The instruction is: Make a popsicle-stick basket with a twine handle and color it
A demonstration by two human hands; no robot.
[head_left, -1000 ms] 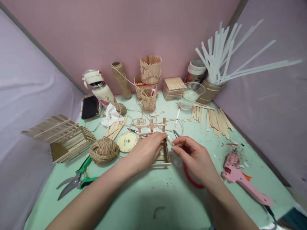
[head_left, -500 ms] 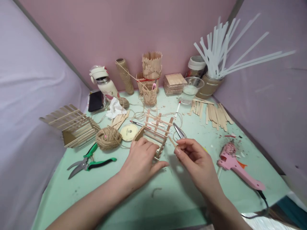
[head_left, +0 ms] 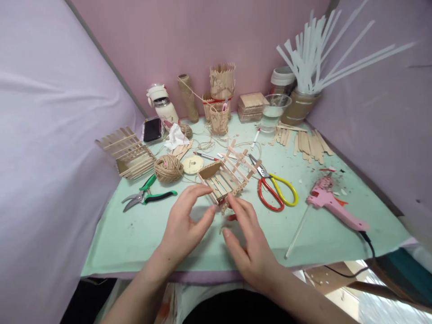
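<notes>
A small craft-stick box (head_left: 221, 180) lies tilted on the table, with a slatted lattice panel (head_left: 241, 162) at its back and braided trim along its edge. My left hand (head_left: 189, 220) holds the box's near left corner between thumb and fingers. At the near right edge, fingertips of my right hand (head_left: 248, 238) touch the braided twine (head_left: 239, 189), whose loose end hangs past the corner. The right thumb stands apart from the fingers. Scissors (head_left: 270, 182) with one red and one yellow handle lie open just right of the box.
Left are pruning shears (head_left: 143, 198), a twine ball (head_left: 168, 168), a round lid (head_left: 192, 164) and another stick box (head_left: 135, 162). A pink glue gun (head_left: 337, 209) with cord lies right. Behind stand a water cup (head_left: 272, 117), stick cups (head_left: 219, 119) and loose sticks (head_left: 312, 146).
My right hand has moved left to the box, bringing the twine braid against its edge. My left hand has shifted to the near corner. The box has turned, and the scissors' handles are uncovered.
</notes>
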